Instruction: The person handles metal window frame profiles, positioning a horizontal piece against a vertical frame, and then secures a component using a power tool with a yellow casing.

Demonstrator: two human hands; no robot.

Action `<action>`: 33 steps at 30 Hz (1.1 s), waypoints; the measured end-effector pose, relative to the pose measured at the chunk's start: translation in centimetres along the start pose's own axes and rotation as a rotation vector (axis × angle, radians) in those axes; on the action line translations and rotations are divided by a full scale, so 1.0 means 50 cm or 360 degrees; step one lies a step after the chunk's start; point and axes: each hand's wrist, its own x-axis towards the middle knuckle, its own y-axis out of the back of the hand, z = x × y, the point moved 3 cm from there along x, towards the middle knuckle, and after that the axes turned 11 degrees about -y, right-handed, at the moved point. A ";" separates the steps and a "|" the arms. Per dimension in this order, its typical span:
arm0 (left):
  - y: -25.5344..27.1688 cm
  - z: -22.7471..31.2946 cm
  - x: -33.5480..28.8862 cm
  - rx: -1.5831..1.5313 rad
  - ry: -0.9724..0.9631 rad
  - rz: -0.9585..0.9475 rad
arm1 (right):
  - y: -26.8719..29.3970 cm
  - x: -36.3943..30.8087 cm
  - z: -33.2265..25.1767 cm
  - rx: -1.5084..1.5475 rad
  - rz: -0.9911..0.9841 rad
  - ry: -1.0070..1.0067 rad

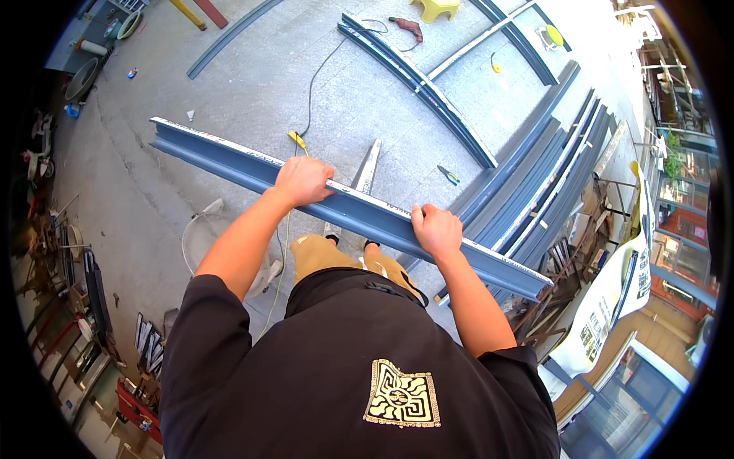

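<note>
A long grey metal profile (pixel 359 218) with a white film strip along its top edge spans in front of my body, raised above the floor. Around its upper edge, left of the middle, my left hand (pixel 304 180) is closed. Farther right along the same edge my right hand (pixel 437 229) grips it too. The profile's left end reaches up and away, and its right end lies lower, over the stacked profiles. Below it, a piece with a pale strip (pixel 367 168) sticks out on the floor near my feet. The undersides of both hands' grips are hidden.
Several grey profiles (pixel 527 180) lie stacked at the right. A joined frame (pixel 428 88) rests ahead on the floor, with a red drill (pixel 407 29) beyond. Pliers (pixel 449 175), a yellow socket on a black cord (pixel 297 139) and a yellow stool (pixel 436 8) are around.
</note>
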 end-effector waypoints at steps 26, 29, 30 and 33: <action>-0.035 0.046 0.180 0.0029 -0.0051 -0.0041 | -0.024 0.094 0.135 0.0071 -0.0014 -0.0112; -0.031 0.054 0.180 0.0033 -0.0093 -0.0038 | -0.036 0.085 0.144 0.0107 0.0015 -0.0119; -0.031 0.056 0.178 0.0038 -0.0080 -0.0060 | -0.038 0.081 0.143 0.0114 0.0023 -0.0113; -0.026 0.063 0.172 0.0040 -0.0073 -0.0068 | -0.036 0.074 0.144 0.0130 0.0026 -0.0120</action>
